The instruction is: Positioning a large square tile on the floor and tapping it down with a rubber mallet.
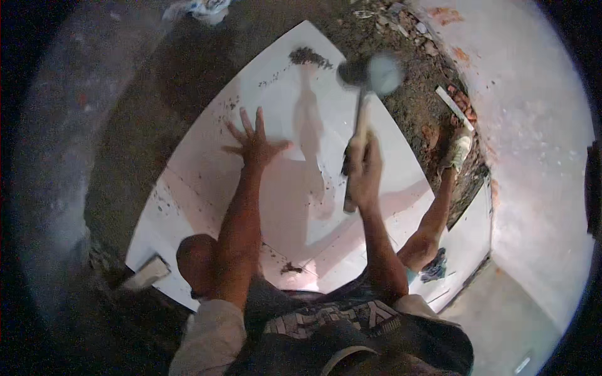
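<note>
Fingers spread, my left hand (255, 147) is over a large pale floor tile (276, 94) and seems to lie flat on it. My right hand (364, 169) is wrapped round the wooden handle of a mallet (362, 119). The mallet's head, dark on one side and white on the other, is raised over the tile's right edge and slightly blurred. Dark crumbs of dirt (307, 57) lie on the tile near its far corner. Shadows of my arm and the mallet fall across the tile's surface.
Bare soil with rubble (407, 31) runs along the tile's right side, beside a pale wall (533, 125). My shoe (459, 149) rests there near a white strip (454, 108). More tiles (473, 232) lie nearer me. A pale block-like piece (149, 273) sits at the left.
</note>
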Demonstrator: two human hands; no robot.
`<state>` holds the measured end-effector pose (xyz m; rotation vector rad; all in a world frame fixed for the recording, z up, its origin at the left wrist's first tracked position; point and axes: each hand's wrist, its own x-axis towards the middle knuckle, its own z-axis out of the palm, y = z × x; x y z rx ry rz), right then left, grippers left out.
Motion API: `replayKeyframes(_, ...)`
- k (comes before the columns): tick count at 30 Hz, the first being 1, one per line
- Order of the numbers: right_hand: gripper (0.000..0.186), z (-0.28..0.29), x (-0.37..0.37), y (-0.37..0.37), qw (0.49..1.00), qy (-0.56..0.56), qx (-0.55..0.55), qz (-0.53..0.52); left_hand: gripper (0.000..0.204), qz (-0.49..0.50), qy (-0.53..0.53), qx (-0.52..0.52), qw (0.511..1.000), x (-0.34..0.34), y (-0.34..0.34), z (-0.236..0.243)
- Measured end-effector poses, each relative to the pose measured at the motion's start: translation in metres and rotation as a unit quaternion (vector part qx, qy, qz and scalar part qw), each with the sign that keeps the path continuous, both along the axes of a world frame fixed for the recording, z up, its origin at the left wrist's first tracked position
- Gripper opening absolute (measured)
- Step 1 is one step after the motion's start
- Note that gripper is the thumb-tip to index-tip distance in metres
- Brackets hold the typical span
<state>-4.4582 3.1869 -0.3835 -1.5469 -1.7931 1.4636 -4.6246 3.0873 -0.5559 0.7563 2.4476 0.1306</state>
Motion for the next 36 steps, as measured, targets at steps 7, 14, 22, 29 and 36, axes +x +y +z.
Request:
replayKeyframes(7, 0.046, -0.017, -0.008, 0.044, 0.921, 0.383, 0.069, -0.032, 0.125, -0.002, -0.054, 0.023, 0.998, -0.006, 0.011, 0.015)
replayKeyframes(14, 0.046, -0.062, 0.008, 0.008, 0.963, -0.221, 0.119, 0.095, 0.124, 0.004, -0.028, 0.023, 0.999, 0.000, 0.016, 0.003)
replayKeyframes(22, 0.043, -0.099, 0.052, 0.010, 0.937, 0.038, 0.342, 0.051, 0.126, -0.012, -0.031, 0.052, 0.998, 0.013, 0.037, 0.008)
replayKeyframes(29, 0.033, -0.036, -0.017, -0.004, 0.973, -0.194, 0.063, 0.107, 0.129, -0.013, -0.084, -0.025, 0.996, 0.009, -0.008, 0.003)
replayKeyframes(36, 0.033, -0.109, 0.045, 0.007, 0.977, -0.136, 0.143, 0.075, 0.130, -0.051, -0.008, 0.028, 0.998, 0.004, 0.051, 0.001)
